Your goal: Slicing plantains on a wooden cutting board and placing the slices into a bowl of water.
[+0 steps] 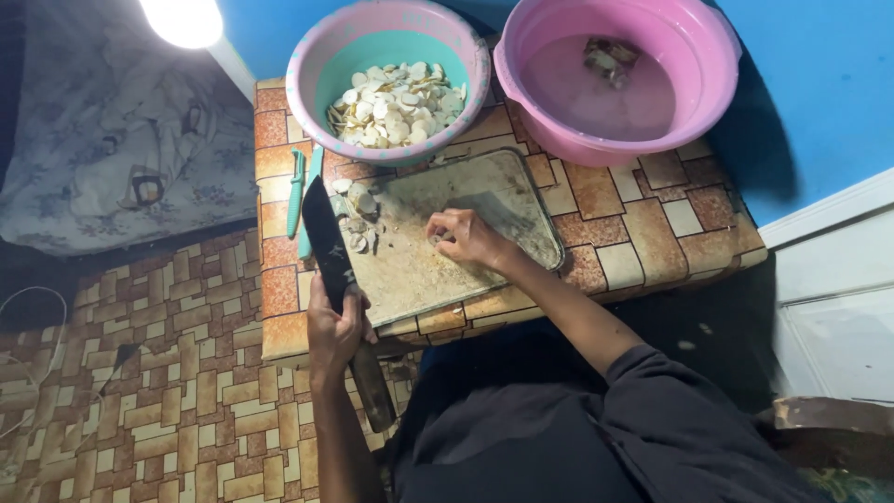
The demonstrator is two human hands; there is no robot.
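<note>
Your left hand (333, 328) is wrapped tight around the wooden handle of a large dark cleaver (328, 244), fingers fully closed on it, the blade pointing away from you along the left edge of the cutting board (438, 265) — its tip lies near a small heap of pale slices (357, 212) at the board's upper left corner. Your right hand (464, 237) rests on the middle of the board with the fingers curled in around something small and pale; how firmly it is pinched, and just what the piece is, cannot be told from here. The board sits on a low table (643, 242) covered in a brown tile pattern. Just left of the board lie two teal-handled tools (296, 191), side by side. Behind the board stands a pink-rimmed basin with a teal inside (317, 70), filled with round white slices — beside it, to the right, a pink basin (708, 56) holds cloudy water with a few dark pieces in it.
</note>
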